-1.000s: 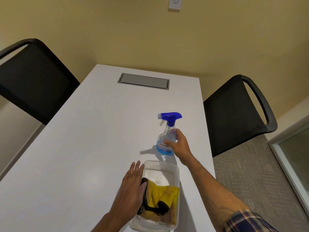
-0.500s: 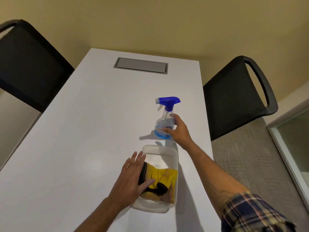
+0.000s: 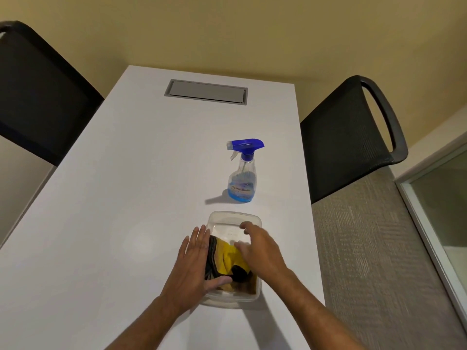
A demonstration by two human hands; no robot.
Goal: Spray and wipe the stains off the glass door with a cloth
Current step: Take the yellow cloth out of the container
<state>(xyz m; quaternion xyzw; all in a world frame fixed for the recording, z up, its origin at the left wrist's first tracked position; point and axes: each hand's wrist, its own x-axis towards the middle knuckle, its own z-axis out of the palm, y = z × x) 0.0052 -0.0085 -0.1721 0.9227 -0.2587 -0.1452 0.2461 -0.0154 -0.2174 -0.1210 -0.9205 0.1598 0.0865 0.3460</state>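
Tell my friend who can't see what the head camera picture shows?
Two hands reach into a clear tub holding a yellow cloth on a white table. A spray bottle stands just beyond, untouched.

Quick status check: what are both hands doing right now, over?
Left hand braces the clear tub. Right hand open, reaching onto the yellow cloth. Spray bottle stands free on the table. Nothing in the way.

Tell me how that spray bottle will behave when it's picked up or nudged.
The spray bottle looks nearly empty, with blue liquid only at the bottom, so it is probably light. Its tall narrow body and large trigger head suggest it could tip if nudged high up. The clear plastic may be somewhat slippery.
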